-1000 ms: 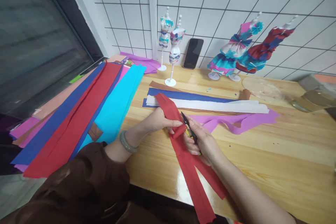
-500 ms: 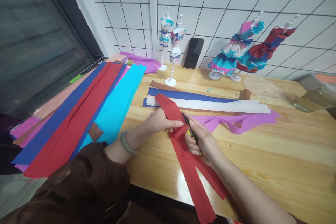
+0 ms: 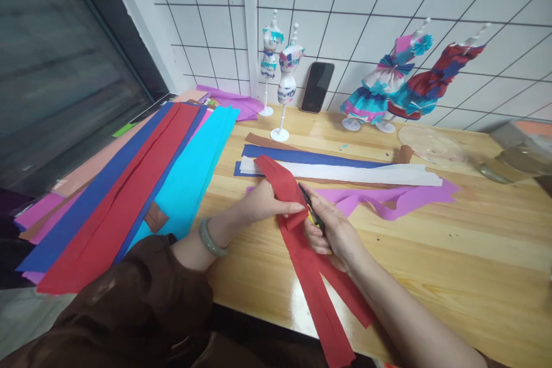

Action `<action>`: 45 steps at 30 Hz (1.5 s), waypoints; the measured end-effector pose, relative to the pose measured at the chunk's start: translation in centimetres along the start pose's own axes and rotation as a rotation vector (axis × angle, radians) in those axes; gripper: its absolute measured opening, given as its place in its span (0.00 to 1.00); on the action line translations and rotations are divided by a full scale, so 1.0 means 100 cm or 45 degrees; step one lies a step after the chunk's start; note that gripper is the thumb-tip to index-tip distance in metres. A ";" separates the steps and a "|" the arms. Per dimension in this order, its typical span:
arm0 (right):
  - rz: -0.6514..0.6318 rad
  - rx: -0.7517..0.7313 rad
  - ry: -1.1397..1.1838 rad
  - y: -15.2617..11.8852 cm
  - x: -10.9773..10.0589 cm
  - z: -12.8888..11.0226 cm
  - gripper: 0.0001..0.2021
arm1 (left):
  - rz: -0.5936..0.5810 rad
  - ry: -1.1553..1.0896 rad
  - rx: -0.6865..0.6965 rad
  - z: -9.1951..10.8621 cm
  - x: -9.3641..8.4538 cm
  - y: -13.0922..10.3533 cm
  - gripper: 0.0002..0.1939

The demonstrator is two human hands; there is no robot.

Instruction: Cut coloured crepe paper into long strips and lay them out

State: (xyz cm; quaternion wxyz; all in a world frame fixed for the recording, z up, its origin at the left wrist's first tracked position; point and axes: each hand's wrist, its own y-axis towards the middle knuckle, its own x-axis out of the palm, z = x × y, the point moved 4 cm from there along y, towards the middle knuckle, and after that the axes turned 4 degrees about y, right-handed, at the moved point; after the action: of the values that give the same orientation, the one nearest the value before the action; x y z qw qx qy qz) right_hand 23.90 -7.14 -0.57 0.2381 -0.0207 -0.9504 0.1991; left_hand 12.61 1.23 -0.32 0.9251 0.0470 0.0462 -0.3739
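A long strip of red crepe paper is folded over in front of me, and its lower ends hang toward the table's front edge. My left hand pinches the fold, thumb on top. In my right hand is a pair of black and yellow scissors, with the blades at the right side of the red fold. How far the blades are open is hard to see, since the fingers and paper cover them. Just beyond the hands lie a white strip, a blue strip and a purple strip.
On the left is a stack of coloured paper, including a red sheet and a turquoise sheet. Along the tiled wall stand small mannequins, a phone and dressed mannequins. A glass jar is at the right.
Almost nothing differs. Both hands keep their grip on the red paper and the scissors, with only a very slight shift of the view.
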 end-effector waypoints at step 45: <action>0.087 -0.122 -0.383 0.004 -0.004 0.001 0.19 | 0.195 -0.272 -0.107 0.004 -0.029 0.004 0.16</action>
State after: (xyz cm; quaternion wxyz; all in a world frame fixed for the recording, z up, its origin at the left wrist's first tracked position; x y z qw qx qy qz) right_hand 24.17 -6.84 -1.03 0.0850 -0.0344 -0.9825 0.1623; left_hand 10.78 3.49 0.41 0.9518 -0.0286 -0.0406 -0.3028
